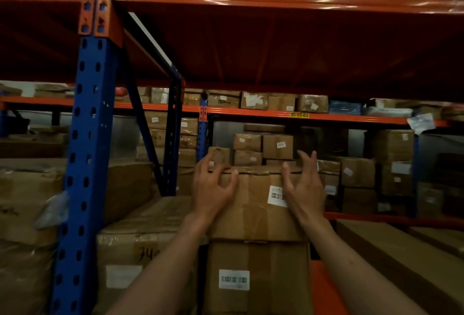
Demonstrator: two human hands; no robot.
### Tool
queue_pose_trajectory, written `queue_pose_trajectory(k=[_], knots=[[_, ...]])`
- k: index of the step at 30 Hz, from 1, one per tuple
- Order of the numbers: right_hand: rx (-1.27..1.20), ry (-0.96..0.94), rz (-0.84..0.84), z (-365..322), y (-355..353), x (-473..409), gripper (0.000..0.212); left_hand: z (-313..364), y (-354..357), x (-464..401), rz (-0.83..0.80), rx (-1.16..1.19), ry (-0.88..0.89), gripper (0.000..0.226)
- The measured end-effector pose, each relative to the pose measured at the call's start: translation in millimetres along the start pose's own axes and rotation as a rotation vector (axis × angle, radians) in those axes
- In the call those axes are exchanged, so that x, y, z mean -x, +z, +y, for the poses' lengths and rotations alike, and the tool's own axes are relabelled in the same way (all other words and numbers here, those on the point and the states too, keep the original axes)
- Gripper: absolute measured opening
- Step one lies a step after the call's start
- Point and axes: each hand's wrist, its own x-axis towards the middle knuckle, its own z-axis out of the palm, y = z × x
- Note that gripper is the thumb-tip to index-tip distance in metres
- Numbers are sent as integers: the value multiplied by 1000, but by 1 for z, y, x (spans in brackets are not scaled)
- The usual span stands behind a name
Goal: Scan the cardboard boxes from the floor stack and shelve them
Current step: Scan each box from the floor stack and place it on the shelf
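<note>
Both the left hand (213, 185) and right hand (302, 185) rest spread open, gripping nothing, on the brown taped cardboard box (256, 204), so push it straight back until it sits square on the box below (258, 277)

Taped cardboard box (256, 204), barcode label facing, stacked atop labelled lower box (256, 277).

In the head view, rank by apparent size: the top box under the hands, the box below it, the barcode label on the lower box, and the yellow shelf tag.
1. Lower box and top box: alike, and the lower one is nearer the camera, so unranked.
2. Barcode label.
3. Yellow tag, smallest, though farthest away.
</note>
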Motion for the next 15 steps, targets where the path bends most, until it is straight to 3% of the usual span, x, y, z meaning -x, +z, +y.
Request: queue_pose_trajectory(k=[3, 5, 15], knots=[[284, -324, 25, 11, 3, 24, 64, 3, 1, 3, -30, -288, 285, 54], [364, -409, -30, 22, 6, 36, 66, 5, 5, -3, -74, -425, 411, 55], [396, -396, -143, 43, 13, 40, 63, 3, 21, 19, -190, -484, 388, 72]])
